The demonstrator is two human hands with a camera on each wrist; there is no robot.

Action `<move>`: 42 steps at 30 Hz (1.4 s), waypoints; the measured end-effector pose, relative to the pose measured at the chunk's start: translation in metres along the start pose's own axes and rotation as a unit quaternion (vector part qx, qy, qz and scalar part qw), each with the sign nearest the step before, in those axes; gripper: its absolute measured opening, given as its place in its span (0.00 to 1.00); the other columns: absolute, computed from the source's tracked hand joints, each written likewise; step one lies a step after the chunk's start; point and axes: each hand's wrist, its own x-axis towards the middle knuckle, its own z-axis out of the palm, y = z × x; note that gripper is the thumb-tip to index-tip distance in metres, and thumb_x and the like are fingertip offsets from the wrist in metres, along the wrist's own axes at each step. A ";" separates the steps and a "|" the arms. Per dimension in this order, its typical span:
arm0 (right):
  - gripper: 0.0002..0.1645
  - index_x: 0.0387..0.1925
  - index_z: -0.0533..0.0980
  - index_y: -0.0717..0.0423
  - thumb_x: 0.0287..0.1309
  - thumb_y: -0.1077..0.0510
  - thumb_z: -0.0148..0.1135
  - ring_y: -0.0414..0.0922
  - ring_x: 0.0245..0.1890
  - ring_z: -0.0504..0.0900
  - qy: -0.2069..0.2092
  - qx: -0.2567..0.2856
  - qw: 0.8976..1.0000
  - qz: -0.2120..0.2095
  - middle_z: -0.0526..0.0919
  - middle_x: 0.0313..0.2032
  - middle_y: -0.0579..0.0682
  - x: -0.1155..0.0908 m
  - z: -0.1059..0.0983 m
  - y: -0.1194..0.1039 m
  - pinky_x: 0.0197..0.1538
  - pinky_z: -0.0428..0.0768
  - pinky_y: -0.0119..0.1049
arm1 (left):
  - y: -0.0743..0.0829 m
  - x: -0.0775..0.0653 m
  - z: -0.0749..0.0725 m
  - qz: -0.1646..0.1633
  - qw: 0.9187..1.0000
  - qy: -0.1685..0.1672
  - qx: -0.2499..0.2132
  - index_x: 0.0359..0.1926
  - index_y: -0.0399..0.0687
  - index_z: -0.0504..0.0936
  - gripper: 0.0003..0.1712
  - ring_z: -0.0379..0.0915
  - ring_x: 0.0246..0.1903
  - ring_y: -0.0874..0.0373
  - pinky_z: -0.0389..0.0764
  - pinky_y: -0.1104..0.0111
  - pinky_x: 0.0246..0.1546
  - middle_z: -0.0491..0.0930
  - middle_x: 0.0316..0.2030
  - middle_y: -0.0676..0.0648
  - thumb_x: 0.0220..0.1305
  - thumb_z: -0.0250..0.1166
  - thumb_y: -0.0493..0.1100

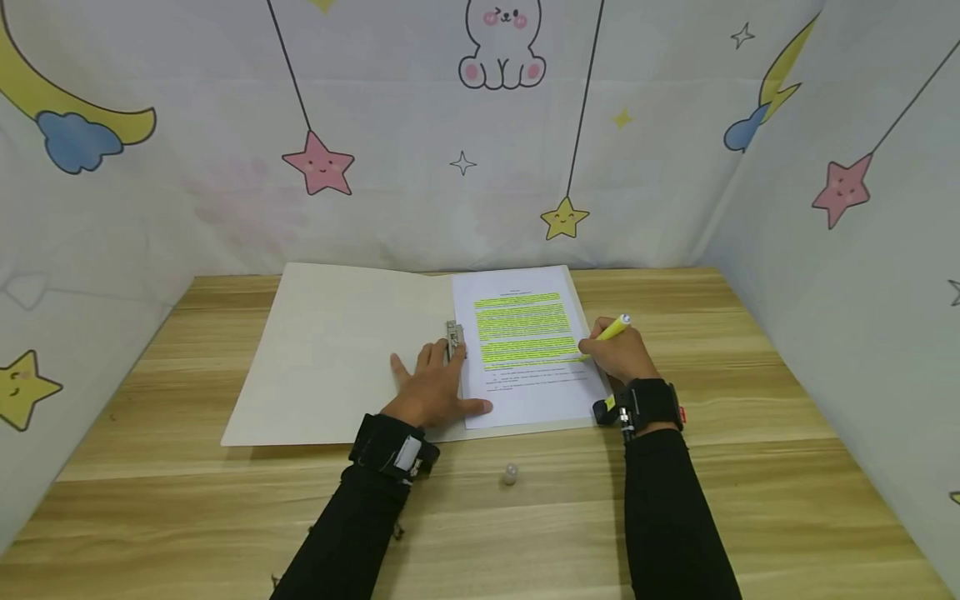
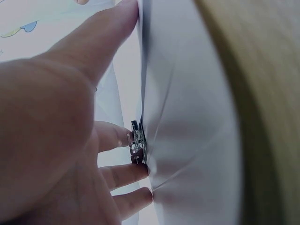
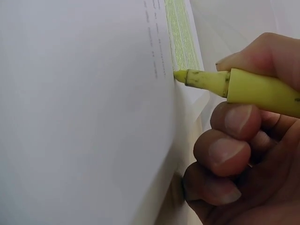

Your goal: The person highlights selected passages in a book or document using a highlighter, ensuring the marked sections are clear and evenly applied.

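Pale wood tabletop (image 1: 750,483) runs back to a white patterned wall (image 1: 420,208). On it, the yellow highlighter (image 1: 615,327) slants over the right edge of the printed sheet (image 1: 540,406), its tip at the right end of the lowest yellow line (image 1: 517,365) and its barrel rising away to the right. Unmarked lines (image 1: 536,380) lie just below that tip, on the person's side. The right hand (image 1: 624,355), much the nearer, pinches the barrel; the left hand (image 1: 431,393) spreads its fingers beside the metal clip (image 1: 454,332) of the unfolded folder (image 1: 330,358), thumb on the sheet
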 end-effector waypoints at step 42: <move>0.12 0.22 0.74 0.51 0.50 0.55 0.71 0.39 0.13 0.69 -0.070 0.119 0.990 0.001 0.73 0.10 0.43 -0.023 0.097 -0.067 0.18 0.68 0.31 | -0.001 0.000 0.000 0.000 1.000 -0.005 0.007 0.78 0.50 0.53 0.62 0.42 0.75 0.38 0.37 0.25 0.65 0.48 0.76 0.36 0.50 0.68 0.73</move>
